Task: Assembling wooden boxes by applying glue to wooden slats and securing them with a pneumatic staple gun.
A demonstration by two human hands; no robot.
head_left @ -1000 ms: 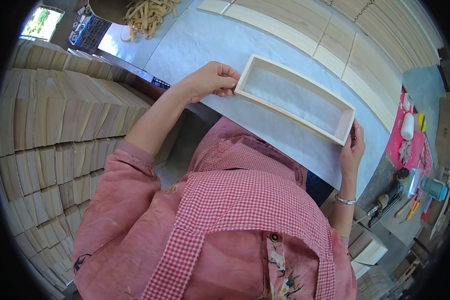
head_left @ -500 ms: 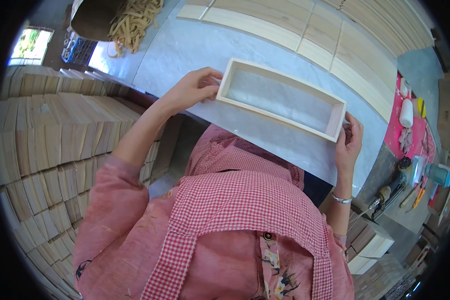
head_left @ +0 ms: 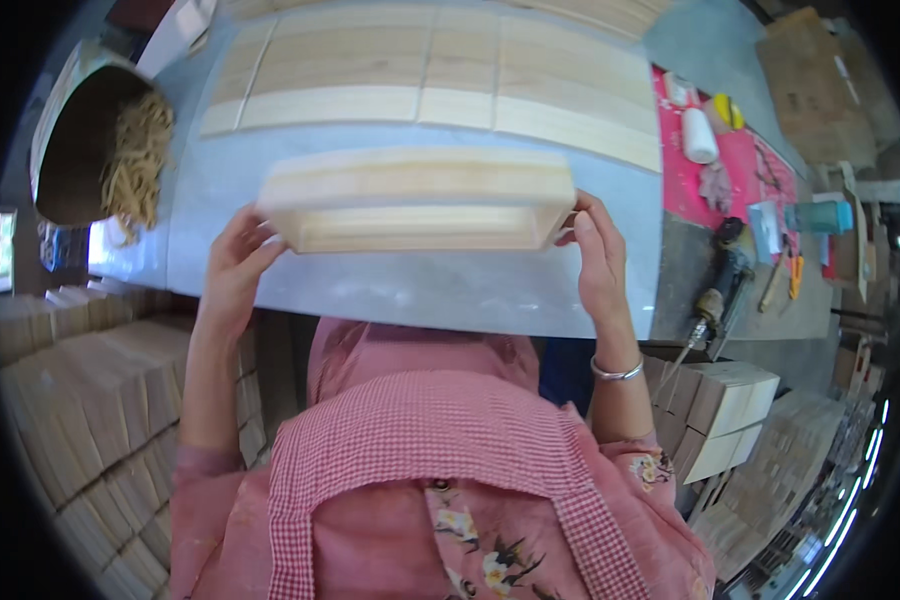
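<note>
A pale wooden rectangular frame (head_left: 420, 183), smeared by motion, is tilted above the grey tabletop (head_left: 390, 305) so that one long side faces me. My left hand (head_left: 238, 255) grips its left end, thumb and fingers at the corner. At the other end my right hand (head_left: 595, 245) has its fingers on the short side, partly hidden behind the wood. Beyond the frame lie several flat wooden boards (head_left: 330, 65) in a row, with narrow gaps between them.
On the left a container (head_left: 75, 140) spills thin wood strips (head_left: 138, 165). To the right are a white bottle (head_left: 699, 136) on a pink sheet (head_left: 674, 185), a power tool (head_left: 720, 280) and an orange-handled cutter (head_left: 796, 275). Stacked wooden pieces (head_left: 110, 380) stand at the lower left.
The frame has turned from lying nearly flat and slanted to tilted up and level across my view. Both hands have kept hold of its ends. My view has swung round.
</note>
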